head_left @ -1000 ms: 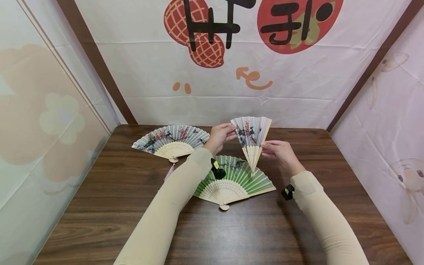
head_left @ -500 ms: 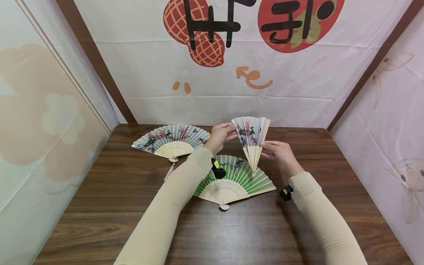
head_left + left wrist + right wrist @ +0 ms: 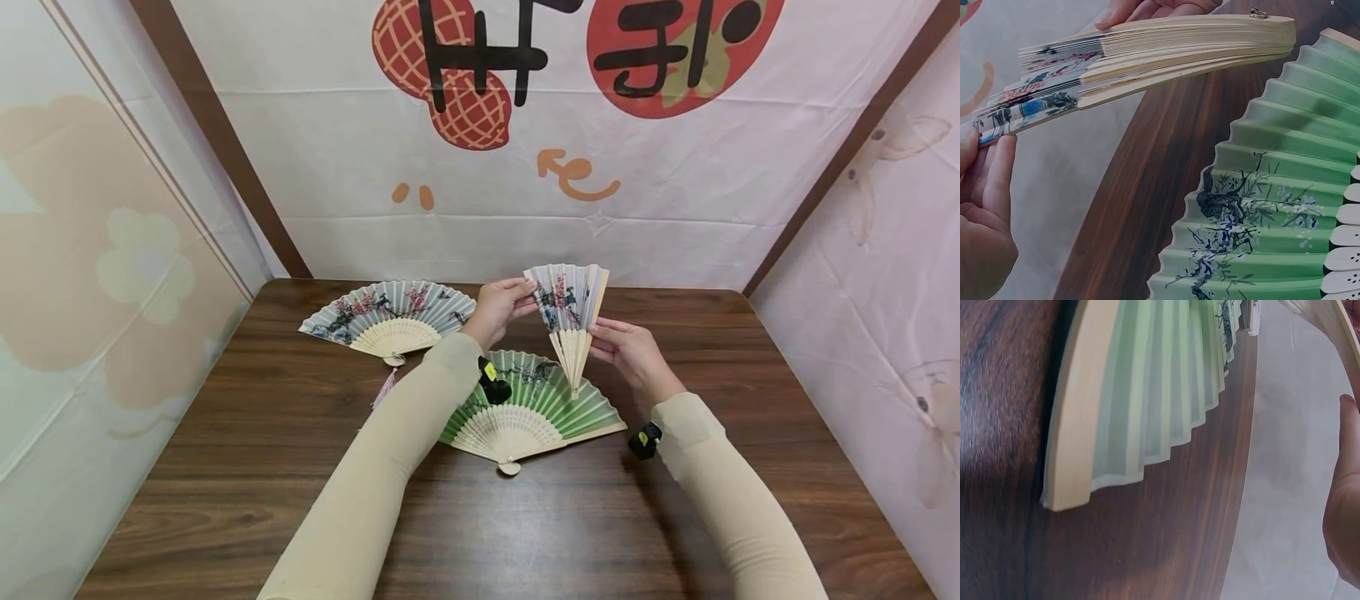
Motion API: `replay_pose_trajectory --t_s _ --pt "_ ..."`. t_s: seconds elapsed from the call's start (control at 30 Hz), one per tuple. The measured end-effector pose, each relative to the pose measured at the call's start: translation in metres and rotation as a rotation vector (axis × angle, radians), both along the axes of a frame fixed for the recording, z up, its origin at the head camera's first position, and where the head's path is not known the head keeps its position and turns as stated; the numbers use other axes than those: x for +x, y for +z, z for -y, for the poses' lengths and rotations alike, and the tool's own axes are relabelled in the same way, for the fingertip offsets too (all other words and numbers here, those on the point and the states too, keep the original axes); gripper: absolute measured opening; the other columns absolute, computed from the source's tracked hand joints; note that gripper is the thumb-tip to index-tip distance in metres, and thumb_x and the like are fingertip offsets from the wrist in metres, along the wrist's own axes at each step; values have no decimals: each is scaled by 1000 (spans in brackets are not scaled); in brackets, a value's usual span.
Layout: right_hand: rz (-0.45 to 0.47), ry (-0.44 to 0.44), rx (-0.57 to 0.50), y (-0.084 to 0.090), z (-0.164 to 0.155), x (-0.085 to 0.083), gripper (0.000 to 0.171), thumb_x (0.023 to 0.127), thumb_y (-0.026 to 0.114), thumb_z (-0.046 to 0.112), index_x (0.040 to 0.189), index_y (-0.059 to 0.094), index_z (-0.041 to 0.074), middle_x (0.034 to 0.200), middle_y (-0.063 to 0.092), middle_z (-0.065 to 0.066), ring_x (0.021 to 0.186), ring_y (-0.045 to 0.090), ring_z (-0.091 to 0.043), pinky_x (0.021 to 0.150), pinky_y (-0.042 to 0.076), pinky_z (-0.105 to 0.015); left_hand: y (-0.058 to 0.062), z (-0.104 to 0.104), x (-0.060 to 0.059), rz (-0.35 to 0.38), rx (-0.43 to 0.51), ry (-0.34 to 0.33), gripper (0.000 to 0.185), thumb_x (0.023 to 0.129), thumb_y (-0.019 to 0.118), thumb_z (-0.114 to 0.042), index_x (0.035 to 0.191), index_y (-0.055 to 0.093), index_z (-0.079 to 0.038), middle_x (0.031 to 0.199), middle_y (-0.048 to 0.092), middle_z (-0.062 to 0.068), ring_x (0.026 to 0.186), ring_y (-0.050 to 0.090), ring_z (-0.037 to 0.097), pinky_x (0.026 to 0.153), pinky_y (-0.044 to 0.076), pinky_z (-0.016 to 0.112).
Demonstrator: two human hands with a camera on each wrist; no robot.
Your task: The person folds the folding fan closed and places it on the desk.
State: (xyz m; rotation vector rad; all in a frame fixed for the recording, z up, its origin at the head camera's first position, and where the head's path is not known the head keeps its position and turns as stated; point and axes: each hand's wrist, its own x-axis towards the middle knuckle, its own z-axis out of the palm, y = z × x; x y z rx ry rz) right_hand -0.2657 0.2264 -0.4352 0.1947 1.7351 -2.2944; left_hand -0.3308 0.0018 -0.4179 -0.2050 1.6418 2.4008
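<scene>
A partly spread folding fan (image 3: 564, 302), pale with pink blossoms and blue marks, is held up between both hands near the far table edge. My left hand (image 3: 501, 310) pinches its left outer edge by the painted leaf, thumb on the near side. At the opposite guard stick, my right hand (image 3: 632, 353) grips the fan where leaf and wooden ribs meet. The ribs bunch toward the pivot, where a small metal ring (image 3: 1259, 12) shows in the left wrist view. Below it lies a widely spread green fan (image 3: 517, 425), partly covered by my left forearm.
Another spread pale fan (image 3: 397, 321) with blossoms and a pink tassel (image 3: 384, 388) lies at the back left of the wooden table (image 3: 525, 533). A printed cloth wall (image 3: 480, 242) rises right behind the table's far edge.
My right hand has shifted slightly left, and the held fan's right edge has come in with it, so the fan is a little narrower. My left hand stays almost still.
</scene>
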Motion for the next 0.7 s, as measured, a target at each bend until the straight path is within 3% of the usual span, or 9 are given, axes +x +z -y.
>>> replay_pose_trajectory --t_s 0.7 --pt "-15 16 -1 2 6 2 28 99 57 0 86 74 19 82 75 5 78 73 -7 73 64 -21 -2 -2 2 -1 -8 -26 32 96 64 -3 126 63 7 125 66 22 70 68 9 74 64 21"
